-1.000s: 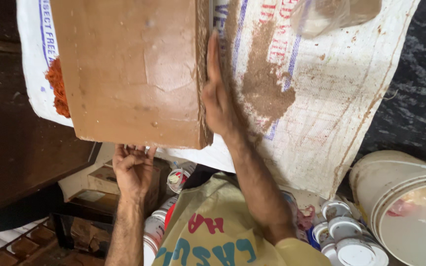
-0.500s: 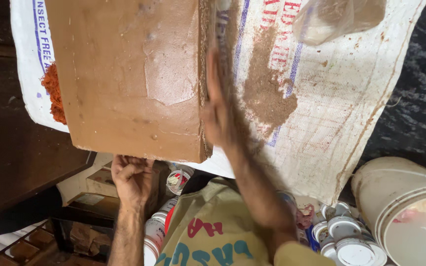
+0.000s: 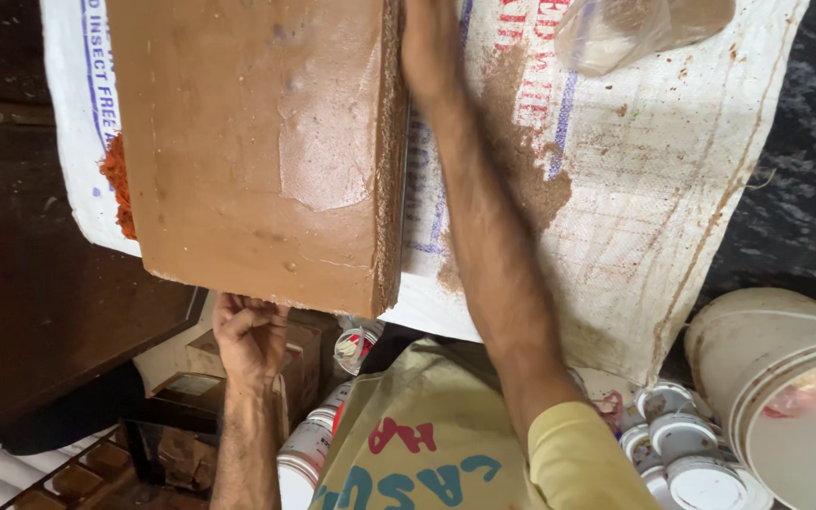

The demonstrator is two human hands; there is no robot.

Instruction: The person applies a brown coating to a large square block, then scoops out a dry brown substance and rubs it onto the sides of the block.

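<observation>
Two bare hands work a large flat brown slab (image 3: 257, 142) lying on a white woven plastic sack (image 3: 635, 189) spread over the table. The left hand (image 3: 249, 331) sits at the slab's near edge, fingers curled shut against its underside. The right hand (image 3: 430, 42) reaches far forward, arm stretched straight, fingers together and flat along the slab's crumbly right side. Brown powder (image 3: 521, 161) is smeared on the sack just beside that arm; to the right of it the sack is open. An orange-red heap (image 3: 115, 184) shows at the slab's left edge. A large white plastic bucket (image 3: 767, 378) stands to the lower right, and small white-lidded tins (image 3: 682, 444) cluster just beside it.
</observation>
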